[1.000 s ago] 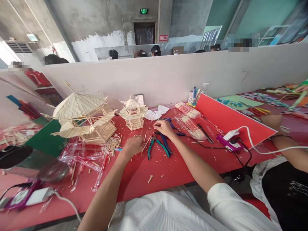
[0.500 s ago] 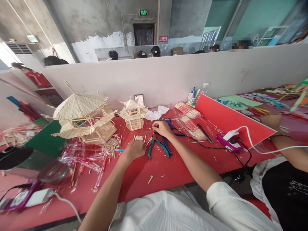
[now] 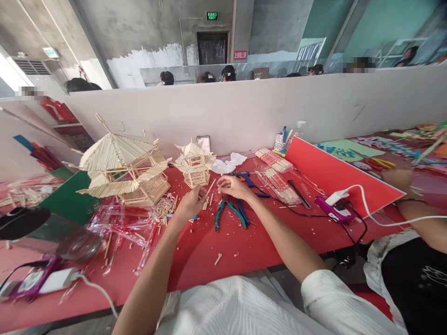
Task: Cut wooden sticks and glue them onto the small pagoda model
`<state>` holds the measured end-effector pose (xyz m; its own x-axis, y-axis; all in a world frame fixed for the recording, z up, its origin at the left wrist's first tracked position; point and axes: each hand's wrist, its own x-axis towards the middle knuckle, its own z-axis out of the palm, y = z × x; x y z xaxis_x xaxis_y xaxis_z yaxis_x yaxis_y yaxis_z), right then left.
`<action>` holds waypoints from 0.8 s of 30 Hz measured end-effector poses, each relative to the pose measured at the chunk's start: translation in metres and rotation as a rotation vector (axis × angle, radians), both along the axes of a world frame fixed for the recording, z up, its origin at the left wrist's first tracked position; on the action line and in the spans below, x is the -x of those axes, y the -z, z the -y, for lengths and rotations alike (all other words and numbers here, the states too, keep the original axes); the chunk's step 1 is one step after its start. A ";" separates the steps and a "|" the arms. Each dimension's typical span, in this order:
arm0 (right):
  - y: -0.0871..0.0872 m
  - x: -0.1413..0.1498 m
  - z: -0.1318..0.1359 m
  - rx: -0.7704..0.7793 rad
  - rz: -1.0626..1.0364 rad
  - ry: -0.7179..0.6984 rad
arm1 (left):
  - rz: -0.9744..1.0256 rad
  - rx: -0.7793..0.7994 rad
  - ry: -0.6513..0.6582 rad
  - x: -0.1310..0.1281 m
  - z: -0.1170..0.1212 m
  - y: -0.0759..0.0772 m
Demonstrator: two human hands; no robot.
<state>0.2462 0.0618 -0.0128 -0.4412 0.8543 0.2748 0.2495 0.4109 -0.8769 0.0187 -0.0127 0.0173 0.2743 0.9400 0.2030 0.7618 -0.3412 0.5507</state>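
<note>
On the red table (image 3: 199,263) below a pale partition (image 3: 223,109), your left hand (image 3: 191,204) pinches a stick (image 3: 211,187); your right hand (image 3: 234,187), I cannot tell

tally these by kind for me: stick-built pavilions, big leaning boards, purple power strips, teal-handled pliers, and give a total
Stick-built pavilions: 2 (large pavilion, small pavilion)
Big leaning boards: 2 (green board, red board)
Purple power strips: 2 (left-side strip, right-side strip)
Teal-handled pliers: 1
Total: 7
</note>
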 end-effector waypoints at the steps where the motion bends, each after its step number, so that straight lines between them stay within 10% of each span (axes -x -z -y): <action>1: -0.002 0.003 0.005 -0.002 0.032 -0.070 | 0.029 0.015 0.014 0.001 -0.002 0.001; 9: -0.013 0.030 0.038 0.010 0.211 -0.409 | 0.019 0.014 -0.045 0.008 -0.010 0.006; 24: -0.010 0.047 0.050 -0.129 0.367 -0.539 | -0.052 0.030 -0.042 0.007 -0.008 0.002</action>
<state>0.1995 0.0114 -0.0030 -0.8822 0.4577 0.1108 0.2523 0.6581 -0.7094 0.0121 -0.0047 0.0152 0.2438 0.9564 0.1606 0.8032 -0.2919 0.5193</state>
